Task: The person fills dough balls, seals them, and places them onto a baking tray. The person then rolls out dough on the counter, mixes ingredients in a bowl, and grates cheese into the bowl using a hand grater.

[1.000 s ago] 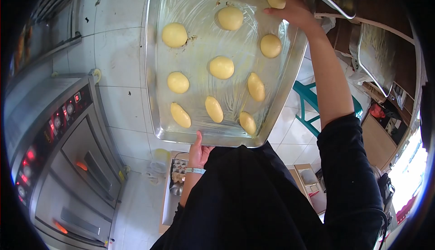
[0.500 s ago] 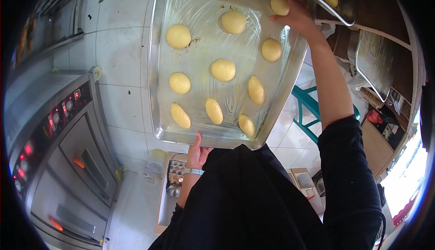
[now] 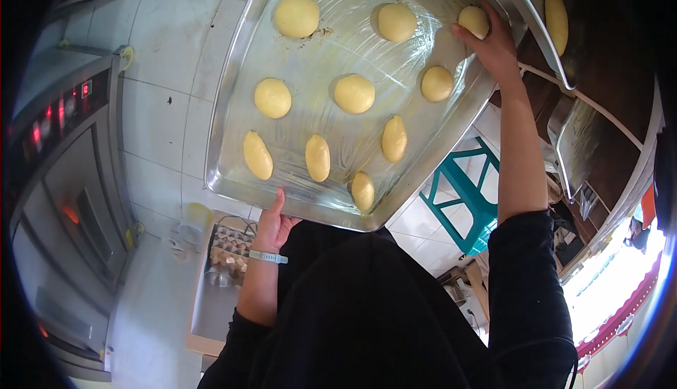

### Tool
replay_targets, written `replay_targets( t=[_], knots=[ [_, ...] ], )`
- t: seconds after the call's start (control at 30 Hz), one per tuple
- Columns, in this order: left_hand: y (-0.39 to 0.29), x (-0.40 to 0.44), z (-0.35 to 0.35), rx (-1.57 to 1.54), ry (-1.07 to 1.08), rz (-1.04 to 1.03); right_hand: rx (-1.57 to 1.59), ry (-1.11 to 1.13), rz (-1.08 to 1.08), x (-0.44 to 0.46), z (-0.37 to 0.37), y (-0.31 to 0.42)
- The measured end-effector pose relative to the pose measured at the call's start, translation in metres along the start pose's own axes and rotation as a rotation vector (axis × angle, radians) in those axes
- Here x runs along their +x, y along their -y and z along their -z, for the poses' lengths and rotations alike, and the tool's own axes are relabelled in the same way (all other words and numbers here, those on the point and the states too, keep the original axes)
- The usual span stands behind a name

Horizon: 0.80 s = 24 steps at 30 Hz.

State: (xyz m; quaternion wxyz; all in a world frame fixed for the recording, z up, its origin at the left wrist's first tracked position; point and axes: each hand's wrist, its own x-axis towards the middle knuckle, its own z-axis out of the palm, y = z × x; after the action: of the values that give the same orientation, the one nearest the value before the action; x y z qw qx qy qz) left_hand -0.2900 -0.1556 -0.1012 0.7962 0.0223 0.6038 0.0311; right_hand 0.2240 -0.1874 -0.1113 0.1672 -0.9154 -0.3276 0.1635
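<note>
Left hand [image 3: 271, 230] clamps the tray [image 3: 310, 197] by its near rim; right hand [image 3: 498, 47], fingers apart, curves around 1 dough ball [image 3: 472, 22].

- Pale tiled floor [image 3: 159, 121]
- Steel oven [image 3: 77, 206], red lights glowing, at left
- Green stool [image 3: 469, 206] at right
- Wood-edged table [image 3: 214, 315], lower left
- Brown shelving [image 3: 617, 82]
- Bright light at lower right

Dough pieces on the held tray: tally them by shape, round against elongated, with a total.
Round dough pieces: 6
Elongated dough pieces: 4
Total on the tray: 10
</note>
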Motion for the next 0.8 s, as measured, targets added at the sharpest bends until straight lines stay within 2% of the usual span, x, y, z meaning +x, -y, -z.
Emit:
replay_targets(
  t=[0.1, 0.2, 0.23, 0.3, 0.43, 0.5, 0.53, 0.6, 0.73, 0.8],
  knots=[
    [0.0, -0.001, -0.001, 0.0, 0.014, -0.008, -0.153, 0.078, 0.036, 0.013, -0.005, -0.009],
    [-0.001, -0.001, 0.0, 0.013, 0.003, 0.004, -0.031, 0.176, 0.129, 0.021, 0.005, -0.012],
    [-0.001, -0.001, 0.0, 0.016, 0.008, 0.002, -0.031, 0.17, 0.129, 0.02, 0.005, -0.01],
    [-0.001, -0.001, 0.0, -0.009, 0.023, 0.011, -0.258, 0.032, 0.257, 0.013, 0.004, -0.005],
    [0.001, 0.001, 0.003, -0.01, 0.045, 0.007, -0.202, -0.044, 0.384, -0.012, 0.0, 0.065],
    [0.0, -0.003, -0.005, -0.027, 0.033, -0.023, -0.042, 0.187, 0.463, -0.022, -0.014, 0.087],
    [0.0, -0.004, -0.005, -0.018, 0.034, -0.023, -0.04, 0.181, 0.457, -0.022, -0.019, 0.093],
    [0.001, -0.003, -0.004, -0.046, 0.028, -0.022, -0.109, 0.259, 0.577, -0.022, -0.027, 0.1],
    [0.001, -0.004, -0.004, -0.059, 0.015, -0.018, -0.05, 0.298, 0.533, -0.019, -0.038, 0.094],
    [0.001, -0.004, -0.007, -0.069, 0.016, -0.03, 0.032, 0.261, 0.417, -0.019, -0.04, 0.092]
  ],
)
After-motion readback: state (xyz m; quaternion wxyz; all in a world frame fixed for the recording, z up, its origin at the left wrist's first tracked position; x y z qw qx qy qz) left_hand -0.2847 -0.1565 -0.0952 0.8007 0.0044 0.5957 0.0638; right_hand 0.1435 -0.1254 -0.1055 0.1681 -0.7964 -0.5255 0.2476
